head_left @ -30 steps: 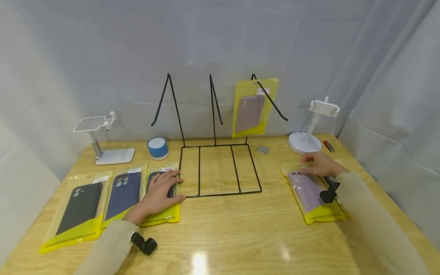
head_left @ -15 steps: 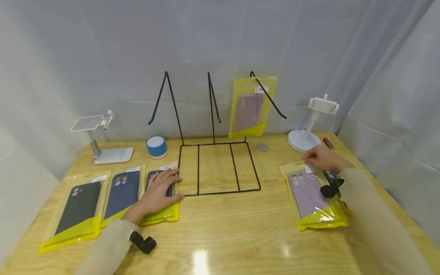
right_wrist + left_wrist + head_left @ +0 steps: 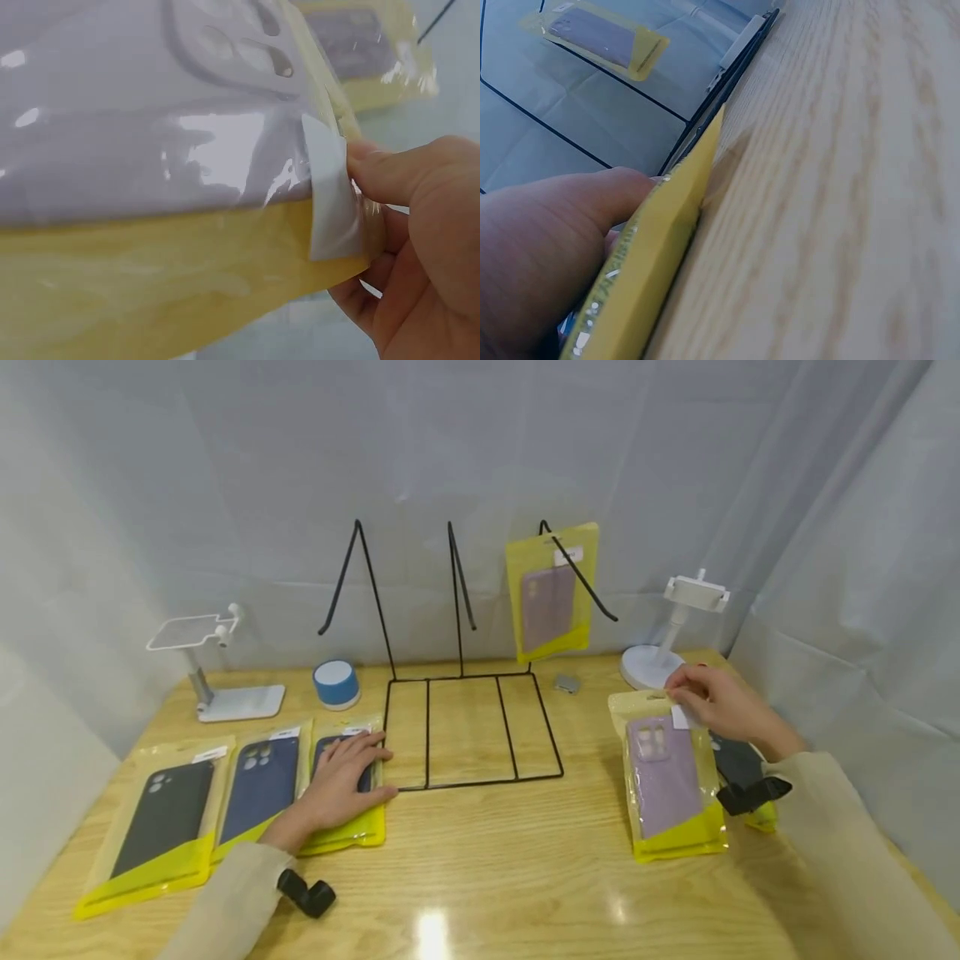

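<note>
My right hand [image 3: 727, 706] pinches the top corner of a clear-and-yellow pouch holding a purple phone case [image 3: 663, 777], beside its white label. In the right wrist view, thumb and fingers grip the pouch's label end [image 3: 334, 199]. The pouch is tilted up off a second pouch with a dark phone case [image 3: 738, 767], partly hidden behind it and the wrist. My left hand [image 3: 341, 789] rests spread and flat on a pouched dark blue phone case [image 3: 363, 827]; the left wrist view shows the thumb [image 3: 562, 232] over the pouch's yellow edge [image 3: 656, 247].
A black wire rack [image 3: 427, 735] stands mid-table, with a pouched purple phone case [image 3: 547, 606] on its right hook. More pouched cases, black [image 3: 165, 806] and blue [image 3: 262, 785], lie left. Around are a blue-white cylinder [image 3: 336, 685], a phone stand [image 3: 243, 702] and a white round-based stand [image 3: 648, 667].
My right hand has raised the purple case's pouch by its top end, uncovering the dark case's pouch behind it. My left hand stays on its pouch.
</note>
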Demonstrator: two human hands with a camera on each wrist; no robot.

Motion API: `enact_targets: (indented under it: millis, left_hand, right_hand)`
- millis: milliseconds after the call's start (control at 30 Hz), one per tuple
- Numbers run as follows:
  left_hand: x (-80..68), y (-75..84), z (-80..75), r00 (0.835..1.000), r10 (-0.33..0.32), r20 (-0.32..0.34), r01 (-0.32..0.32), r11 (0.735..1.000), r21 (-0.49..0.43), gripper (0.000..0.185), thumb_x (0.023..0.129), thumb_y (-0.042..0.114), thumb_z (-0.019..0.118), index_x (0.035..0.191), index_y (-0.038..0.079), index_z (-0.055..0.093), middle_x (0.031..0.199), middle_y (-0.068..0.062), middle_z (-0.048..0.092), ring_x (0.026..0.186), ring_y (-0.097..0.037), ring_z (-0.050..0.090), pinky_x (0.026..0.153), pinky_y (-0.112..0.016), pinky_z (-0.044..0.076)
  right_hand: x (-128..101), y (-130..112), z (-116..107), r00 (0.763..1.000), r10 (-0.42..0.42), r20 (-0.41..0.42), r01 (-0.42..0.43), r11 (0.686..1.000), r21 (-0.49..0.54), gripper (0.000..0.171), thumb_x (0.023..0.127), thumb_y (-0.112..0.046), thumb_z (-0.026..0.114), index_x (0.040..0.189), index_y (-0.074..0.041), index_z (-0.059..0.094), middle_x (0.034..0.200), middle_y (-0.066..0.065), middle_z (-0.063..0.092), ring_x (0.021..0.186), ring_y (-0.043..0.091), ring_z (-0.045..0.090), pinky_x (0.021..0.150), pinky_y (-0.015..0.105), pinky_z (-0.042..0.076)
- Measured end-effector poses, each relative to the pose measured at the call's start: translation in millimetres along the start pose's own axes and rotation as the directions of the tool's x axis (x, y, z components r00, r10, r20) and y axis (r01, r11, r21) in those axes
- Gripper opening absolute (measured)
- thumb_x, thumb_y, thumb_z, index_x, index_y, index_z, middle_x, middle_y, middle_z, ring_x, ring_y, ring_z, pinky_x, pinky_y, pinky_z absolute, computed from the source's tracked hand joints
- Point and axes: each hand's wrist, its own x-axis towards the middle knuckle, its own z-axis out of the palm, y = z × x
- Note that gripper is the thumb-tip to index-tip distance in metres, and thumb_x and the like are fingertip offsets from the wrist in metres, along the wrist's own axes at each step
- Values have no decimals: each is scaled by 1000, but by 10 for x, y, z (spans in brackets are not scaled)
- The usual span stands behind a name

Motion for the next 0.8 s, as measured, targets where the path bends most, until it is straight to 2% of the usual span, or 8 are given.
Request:
enact_targets:
  millis: [167,400,533,633,733,800]
  left_hand:
    - [7,0,3,1000,-4,5,4,1000,4,50,89,35,67,128,5,59,150,-19,38,141,-41,25,110,-66,11]
    - [5,-5,-1,1000,-9,8,9,1000,8,50,89,35,67,128,5,59,150,-19,38,141,-42,25,109,-66,11]
    - [14,3,-22,1000,-3,5,3,1000,-1,49,89,33,68,127,5,59,150,-20,38,141,-42,25,110,-66,11]
    - [18,12,-37,1000,1,1,-1,1000,-6,48,89,32,68,127,4,59,150,-20,38,141,-42,25,110,-66,11]
    - [9,8,-26,1000,2,1,-2,1000,-4,49,88,33,68,127,4,59,150,-20,38,141,-42,25,110,-65,11]
    - [-5,-2,-12,1000,3,0,-3,1000,-5,49,88,34,68,127,5,59,150,-20,38,141,-42,25,110,-65,12]
  right_hand:
    - [1,-178,-49,989,-128,-73,129,992,7,15,86,6,66,86,-9,67,67,-8,54,59,2,40,53,18,35]
    - [24,-426,-141,962,-201,-185,208,978,21,20,82,9,68,89,-9,71,62,-11,50,51,1,33,47,17,29]
    - [50,-574,-225,940,-256,-226,272,961,41,26,78,16,67,90,-8,72,59,-11,48,48,-1,29,44,17,26]
    - [90,-662,-269,914,-326,-241,342,939,24,31,75,19,68,91,-8,72,56,-11,45,46,-3,27,43,15,25]
    - [130,-737,-296,885,-389,-256,403,915,3,23,79,13,69,92,-5,72,56,-9,45,46,-3,27,44,14,25]
    - [156,-792,-313,870,-414,-268,428,904,-6,10,86,2,67,92,-5,72,58,-7,50,46,-3,27,43,13,24]
